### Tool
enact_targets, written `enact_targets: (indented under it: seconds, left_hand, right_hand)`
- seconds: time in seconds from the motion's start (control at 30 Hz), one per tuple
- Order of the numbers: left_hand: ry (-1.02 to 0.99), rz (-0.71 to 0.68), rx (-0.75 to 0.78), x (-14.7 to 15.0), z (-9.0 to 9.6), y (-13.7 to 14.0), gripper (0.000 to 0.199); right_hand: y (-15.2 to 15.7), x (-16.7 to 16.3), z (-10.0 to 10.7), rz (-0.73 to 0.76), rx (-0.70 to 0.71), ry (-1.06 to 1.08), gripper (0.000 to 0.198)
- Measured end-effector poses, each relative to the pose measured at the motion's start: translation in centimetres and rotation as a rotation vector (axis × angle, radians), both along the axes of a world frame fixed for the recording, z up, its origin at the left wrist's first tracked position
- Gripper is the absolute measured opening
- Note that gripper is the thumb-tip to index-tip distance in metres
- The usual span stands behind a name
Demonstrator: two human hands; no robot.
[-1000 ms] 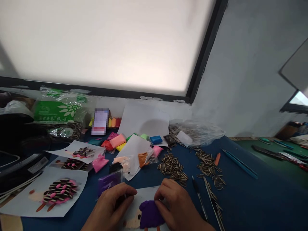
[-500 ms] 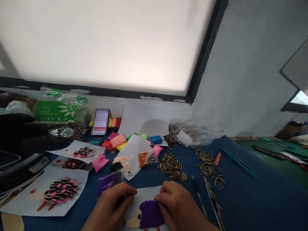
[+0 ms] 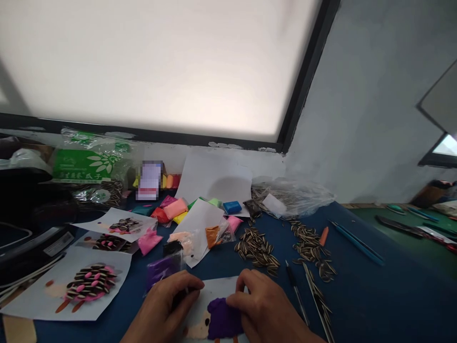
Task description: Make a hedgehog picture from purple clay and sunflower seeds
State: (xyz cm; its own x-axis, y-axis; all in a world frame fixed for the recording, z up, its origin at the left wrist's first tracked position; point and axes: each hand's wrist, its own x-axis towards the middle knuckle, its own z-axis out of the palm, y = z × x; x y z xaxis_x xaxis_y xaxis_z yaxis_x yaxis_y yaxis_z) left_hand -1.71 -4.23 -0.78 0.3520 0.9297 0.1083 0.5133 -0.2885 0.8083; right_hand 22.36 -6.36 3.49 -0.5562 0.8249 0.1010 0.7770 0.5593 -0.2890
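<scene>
A white sheet of paper [image 3: 218,286] lies in front of me, with a hedgehog-like clay picture on it. Its body is a patch of purple clay [image 3: 223,319]; the pale clay head [image 3: 197,330] has a dark eye, and two brown legs show below. My left hand [image 3: 166,305] is at the sheet's left edge, fingers curled, with thumb and index tips close together on the paper. On the right, my right hand [image 3: 266,305] has thumb and index pressed together at the purple clay's upper right edge. That hand hides the clay's right side.
Sunflower seeds [image 3: 256,250] lie in piles beyond my right hand, near a pen [image 3: 296,293] and metal tweezers [image 3: 317,302]. Blue tweezers [image 3: 357,242] lie farther right. A seed-covered hedgehog picture [image 3: 93,286] is at left. Purple clay in a bag [image 3: 162,270] and several coloured clay packs stand behind.
My right hand's thumb and index have shifted slightly left and down along the purple clay's upper edge. The left hand stays in place.
</scene>
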Motion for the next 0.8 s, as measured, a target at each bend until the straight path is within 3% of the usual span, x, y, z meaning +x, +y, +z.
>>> enact_targets:
  seconds: [0.23,0.8]
  left_hand:
    - [0.015,-0.002,-0.006,0.0,0.0,0.0,0.024]
    - [-0.020,0.013,0.026,0.0,0.1,-0.1,0.022]
  right_hand:
    - [0.0,0.2,0.5,-0.006,0.030,-0.050,0.022]
    - [-0.1,0.1,-1.3,0.008,0.144,-0.077,0.013]
